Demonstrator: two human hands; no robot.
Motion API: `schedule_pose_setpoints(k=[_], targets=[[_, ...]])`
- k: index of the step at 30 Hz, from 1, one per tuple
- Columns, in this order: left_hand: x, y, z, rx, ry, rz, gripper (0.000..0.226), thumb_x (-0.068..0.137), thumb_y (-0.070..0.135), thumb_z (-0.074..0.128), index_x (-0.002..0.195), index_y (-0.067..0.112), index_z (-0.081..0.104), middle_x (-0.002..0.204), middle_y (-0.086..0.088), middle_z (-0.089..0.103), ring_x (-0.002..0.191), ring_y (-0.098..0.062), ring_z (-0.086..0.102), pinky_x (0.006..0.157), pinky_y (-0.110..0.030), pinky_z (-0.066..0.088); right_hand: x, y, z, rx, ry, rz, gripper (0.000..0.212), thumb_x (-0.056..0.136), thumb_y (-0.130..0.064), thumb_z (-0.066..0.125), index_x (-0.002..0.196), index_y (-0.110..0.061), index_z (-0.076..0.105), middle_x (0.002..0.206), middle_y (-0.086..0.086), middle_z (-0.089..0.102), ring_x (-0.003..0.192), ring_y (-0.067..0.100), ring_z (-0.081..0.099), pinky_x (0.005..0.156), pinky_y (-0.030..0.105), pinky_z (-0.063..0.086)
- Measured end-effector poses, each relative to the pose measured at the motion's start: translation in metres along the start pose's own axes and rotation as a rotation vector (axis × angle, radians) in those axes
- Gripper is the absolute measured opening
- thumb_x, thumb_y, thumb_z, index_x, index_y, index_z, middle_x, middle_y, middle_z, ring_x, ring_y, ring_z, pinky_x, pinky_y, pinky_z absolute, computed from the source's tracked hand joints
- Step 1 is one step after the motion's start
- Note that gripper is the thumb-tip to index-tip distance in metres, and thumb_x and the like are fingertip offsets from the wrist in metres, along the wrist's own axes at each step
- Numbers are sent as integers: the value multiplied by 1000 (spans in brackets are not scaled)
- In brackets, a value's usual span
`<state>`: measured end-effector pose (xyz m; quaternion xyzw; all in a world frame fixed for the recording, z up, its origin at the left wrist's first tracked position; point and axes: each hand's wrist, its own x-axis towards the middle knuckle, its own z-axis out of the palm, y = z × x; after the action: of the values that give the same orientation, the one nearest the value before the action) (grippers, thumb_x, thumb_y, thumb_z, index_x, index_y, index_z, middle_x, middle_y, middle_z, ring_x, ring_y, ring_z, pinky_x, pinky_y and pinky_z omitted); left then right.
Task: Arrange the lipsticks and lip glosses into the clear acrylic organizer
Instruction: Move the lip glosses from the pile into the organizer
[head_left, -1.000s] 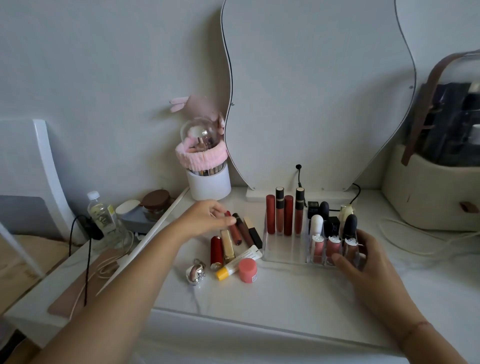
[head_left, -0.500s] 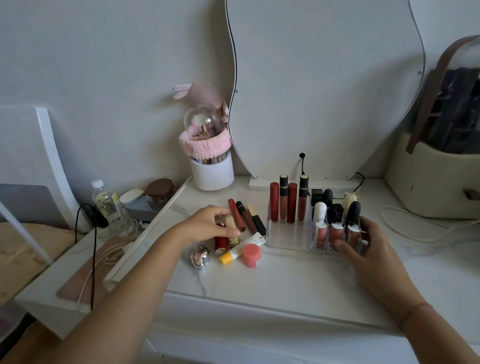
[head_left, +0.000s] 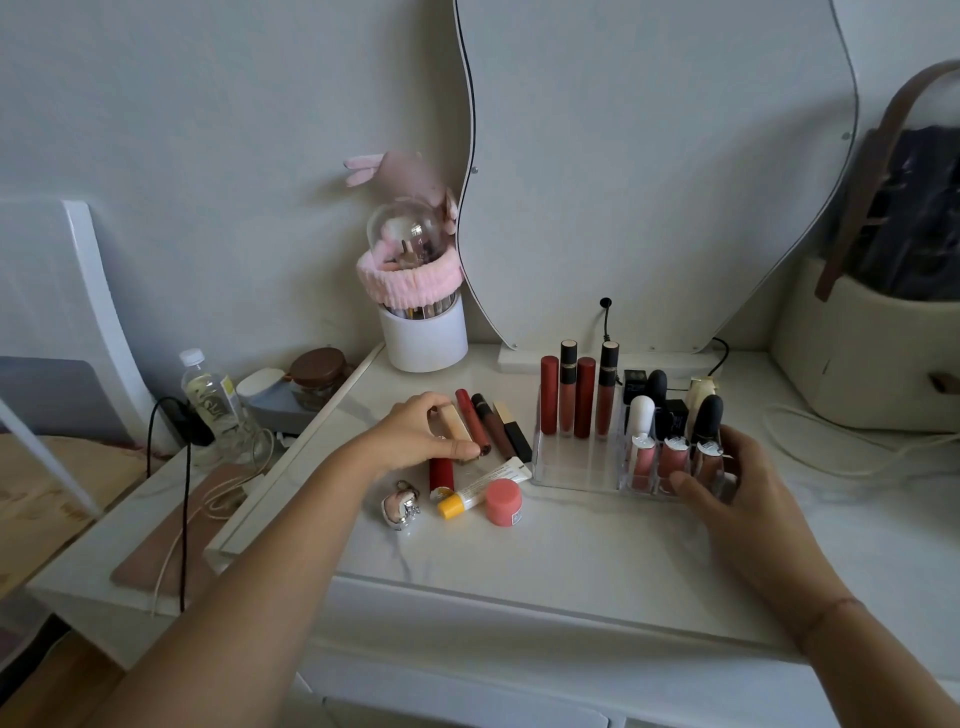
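Note:
The clear acrylic organizer (head_left: 574, 467) stands on the white table, with several red and brown lip gloss tubes (head_left: 567, 387) upright in its back row and several lipsticks (head_left: 673, 457) on its right side. My right hand (head_left: 727, 483) grips the organizer's front right corner. My left hand (head_left: 415, 434) rests on the loose pile to the left, thumb and fingers pinching a cream-coloured lipstick tube (head_left: 455, 423). Beside it lie a red gloss (head_left: 470, 415), a brown gloss (head_left: 491, 426), a black and gold lipstick (head_left: 514, 431) and a red lipstick (head_left: 441, 475).
A white tube with a yellow cap (head_left: 478, 488), a pink round jar (head_left: 503, 501) and a silver trinket (head_left: 400, 509) lie in front of the pile. A white brush cup with a pink headband (head_left: 423, 327) and a curved mirror (head_left: 654, 171) stand behind. A beige bag (head_left: 872, 353) sits at right.
My left hand moved from the red gloss down onto the pile and closed its fingers around the cream tube. My right hand stayed on the organizer.

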<state>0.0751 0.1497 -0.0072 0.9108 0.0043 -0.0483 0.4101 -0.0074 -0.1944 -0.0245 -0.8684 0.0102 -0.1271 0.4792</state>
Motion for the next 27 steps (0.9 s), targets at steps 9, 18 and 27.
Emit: schedule_pose_setpoints(k=[9,18,27], targets=[[-12,19,-2,-309,246,220,37,76,9,73,104,28,59,98,1,71,90,-18,66,85,-28,52,-2,-2,-1,12,-5,2,63,83,-30,69,138,-26,37,129,2,57,111,18,57,92,35,45],[-22,93,20,-388,246,479,34,77,14,72,98,40,66,93,13,69,88,-11,68,80,-24,54,-3,-5,-1,11,-11,15,63,83,-29,68,138,-25,37,130,3,56,114,19,57,93,36,45],[-20,96,56,-231,307,433,30,71,8,76,94,25,66,88,5,68,78,-8,63,71,-12,48,-4,-8,-3,27,-19,33,64,83,-31,69,138,-27,37,130,1,56,115,19,57,99,42,46]])
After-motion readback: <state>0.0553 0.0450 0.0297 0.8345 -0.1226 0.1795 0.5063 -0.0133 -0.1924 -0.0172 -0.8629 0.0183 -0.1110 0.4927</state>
